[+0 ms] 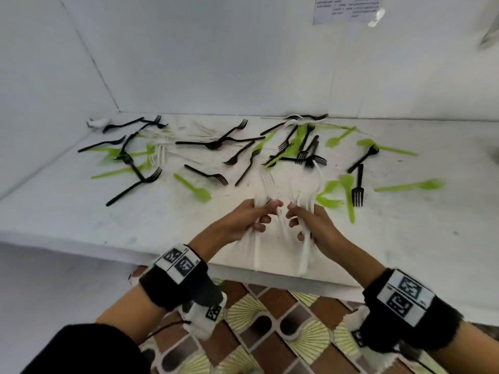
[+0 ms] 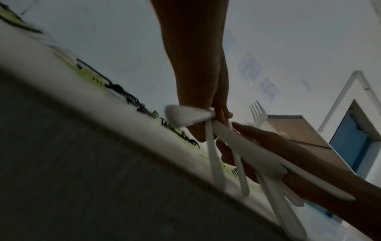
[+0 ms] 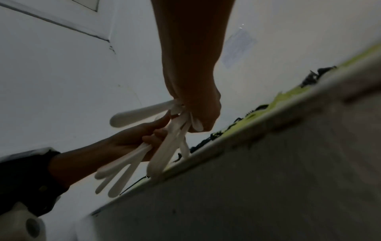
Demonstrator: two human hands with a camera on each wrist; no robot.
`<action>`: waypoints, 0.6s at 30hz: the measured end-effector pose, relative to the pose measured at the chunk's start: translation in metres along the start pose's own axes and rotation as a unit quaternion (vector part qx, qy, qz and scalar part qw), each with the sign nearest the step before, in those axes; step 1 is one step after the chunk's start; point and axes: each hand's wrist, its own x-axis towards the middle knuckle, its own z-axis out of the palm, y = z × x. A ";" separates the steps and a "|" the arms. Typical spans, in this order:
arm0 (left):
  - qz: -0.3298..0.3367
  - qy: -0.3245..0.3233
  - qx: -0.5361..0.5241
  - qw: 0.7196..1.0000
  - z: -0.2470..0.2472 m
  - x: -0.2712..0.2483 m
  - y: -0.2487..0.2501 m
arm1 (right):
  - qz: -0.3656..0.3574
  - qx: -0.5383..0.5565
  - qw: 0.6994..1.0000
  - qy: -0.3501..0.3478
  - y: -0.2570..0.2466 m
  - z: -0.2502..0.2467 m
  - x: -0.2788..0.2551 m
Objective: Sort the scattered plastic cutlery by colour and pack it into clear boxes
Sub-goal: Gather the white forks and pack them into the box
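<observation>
Both hands hold white plastic cutlery close together over the front of the white table point(image 1: 81, 222). My left hand point(image 1: 252, 215) grips a bunch of white forks point(image 1: 267, 184), tines pointing away, handles point(image 1: 258, 255) hanging toward me. My right hand point(image 1: 305, 222) grips a second white bunch point(image 1: 305, 190), its handles point(image 1: 303, 259) fanned downward. In the left wrist view the left hand point(image 2: 206, 114) grips white handles point(image 2: 214, 159) that cross the right hand's bunch point(image 2: 268, 156). In the right wrist view the right hand point(image 3: 198, 114) holds white handles point(image 3: 164, 146). No clear box is in view.
Black forks point(image 1: 135, 184) and green cutlery point(image 1: 193, 188) lie scattered across the table's back half, with more green pieces point(image 1: 410, 186) at the right. A few white pieces point(image 1: 162, 152) lie at back left. Walls close the back and left. Patterned floor point(image 1: 270, 319) shows below the table edge.
</observation>
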 end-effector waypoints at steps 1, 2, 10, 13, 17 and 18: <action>-0.015 -0.007 -0.038 0.999 0.005 -0.003 -0.009 | 0.003 0.009 1.000 -0.008 0.006 0.002 -0.005; -0.031 -0.013 -0.078 0.996 0.010 -0.004 -0.015 | 0.003 0.017 1.000 -0.014 0.010 0.004 -0.010; -0.031 -0.004 -0.185 0.982 0.020 -0.007 -0.040 | 0.005 0.013 1.000 -0.021 0.027 0.000 -0.019; -0.034 -0.014 -0.259 0.965 0.015 -0.008 -0.041 | -0.010 0.030 0.999 -0.026 0.028 -0.001 -0.024; -0.017 0.032 -0.276 0.960 0.012 -0.005 -0.047 | -0.013 -0.050 0.998 0.028 0.030 0.002 -0.025; -0.013 0.045 -0.266 0.963 0.012 -0.004 -0.049 | -0.020 -0.068 0.997 0.026 0.029 0.003 -0.026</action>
